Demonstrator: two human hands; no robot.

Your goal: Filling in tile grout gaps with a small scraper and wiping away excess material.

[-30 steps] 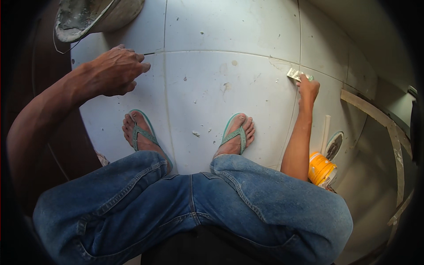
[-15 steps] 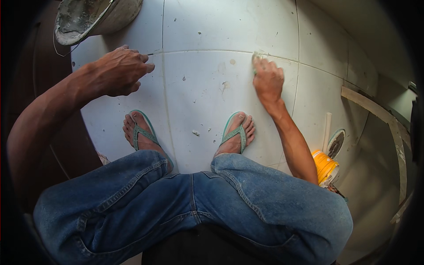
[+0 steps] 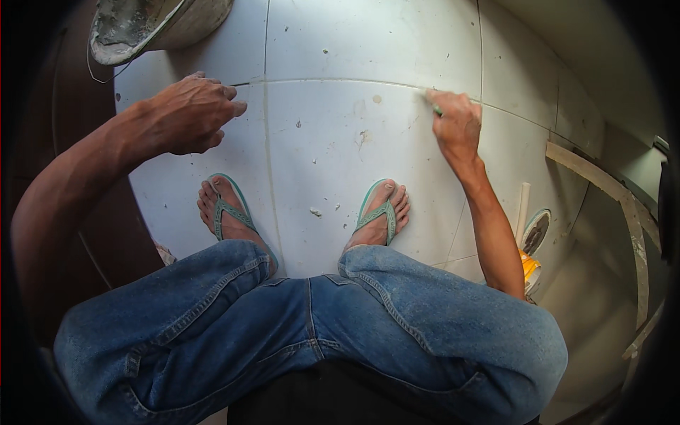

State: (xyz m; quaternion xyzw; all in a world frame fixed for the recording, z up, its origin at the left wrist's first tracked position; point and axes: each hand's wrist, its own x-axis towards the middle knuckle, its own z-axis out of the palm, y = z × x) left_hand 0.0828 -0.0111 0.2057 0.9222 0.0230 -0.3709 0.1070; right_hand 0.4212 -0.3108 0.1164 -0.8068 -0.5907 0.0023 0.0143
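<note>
Grout joint (image 3: 340, 79), thin and grey, runs left-right across white floor tiles (image 3: 319, 127); our right hand (image 3: 457, 122), nearer, is at its right stretch, gripping a mostly hidden green tool (image 3: 438, 110); our left hand (image 3: 195, 117) curls loosely, contents unclear.

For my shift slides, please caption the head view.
Right hand gripping a mostly hidden, part-green tool at a white tile joint; left hand loosely curled near a bucket.

The head view looks steeply down from the wearer's head, fisheye-wide, upright and unmirrored. The jeans (image 3: 309, 319) lie nearest, at the bottom; the floor (image 3: 319, 134) spreads farther off, bowed toward the dark rim.
</note>
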